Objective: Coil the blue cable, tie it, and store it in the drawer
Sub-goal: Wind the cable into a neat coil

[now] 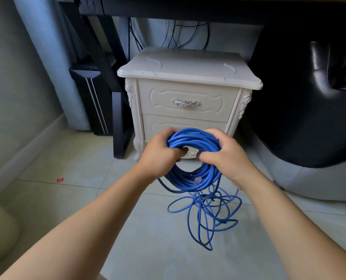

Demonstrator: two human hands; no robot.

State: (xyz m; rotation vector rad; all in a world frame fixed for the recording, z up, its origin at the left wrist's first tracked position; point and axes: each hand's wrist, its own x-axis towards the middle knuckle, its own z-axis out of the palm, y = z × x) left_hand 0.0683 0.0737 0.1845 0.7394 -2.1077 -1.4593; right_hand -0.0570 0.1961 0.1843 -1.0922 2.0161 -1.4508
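The blue cable [194, 178] is wound into a thick round coil held up in front of the white nightstand [188, 67]. My left hand [158, 154] grips the coil's left side and my right hand [226, 156] grips its right side, both near the top. A clear plug shows at the coil's lower edge. The rest of the cable hangs down and lies in loose tangled loops on the tiled floor. The upper drawer [164, 98], with a silver handle, is closed. The lower drawer [158, 124] is partly hidden behind the coil and my hands.
A black desk leg [119, 126] and a black case [95, 102] stand left of the nightstand. At the right sits a black and grey padded seat [309, 118]. Black wires hang behind the nightstand. A small red scrap [60, 179] lies on the floor at left.
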